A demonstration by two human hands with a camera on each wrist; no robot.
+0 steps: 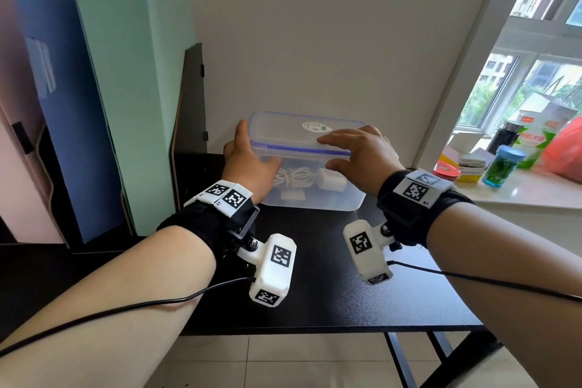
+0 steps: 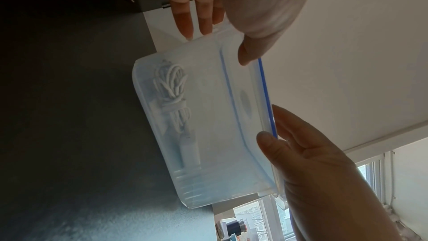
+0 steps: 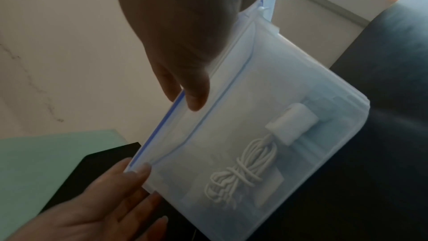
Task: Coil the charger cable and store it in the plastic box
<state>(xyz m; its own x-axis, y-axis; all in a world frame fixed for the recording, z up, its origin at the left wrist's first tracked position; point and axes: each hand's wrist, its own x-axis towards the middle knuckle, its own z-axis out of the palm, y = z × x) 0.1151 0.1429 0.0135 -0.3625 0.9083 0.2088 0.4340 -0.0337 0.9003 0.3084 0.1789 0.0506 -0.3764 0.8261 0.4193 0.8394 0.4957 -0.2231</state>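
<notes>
Both hands hold the lid over the plastic box on the black bench.

The left hand (image 1: 248, 161) reaches forward to the lid's (image 1: 302, 132) left end, thumb raised at its corner, fingers (image 2: 185, 21) fairly straight beneath the edge. The right hand (image 1: 356, 154) grips the right end, fingers spread flat on top, thumb under the rim. The lid sits tilted above the plastic box (image 1: 340, 198), near edge raised. Inside, on the box floor below both hands, lies the coiled charger cable (image 3: 238, 177) with its white plug (image 3: 291, 124). Coloured boards (image 1: 126, 88) lean at left; bottles (image 1: 504, 164) stand on the windowsill at right.
</notes>
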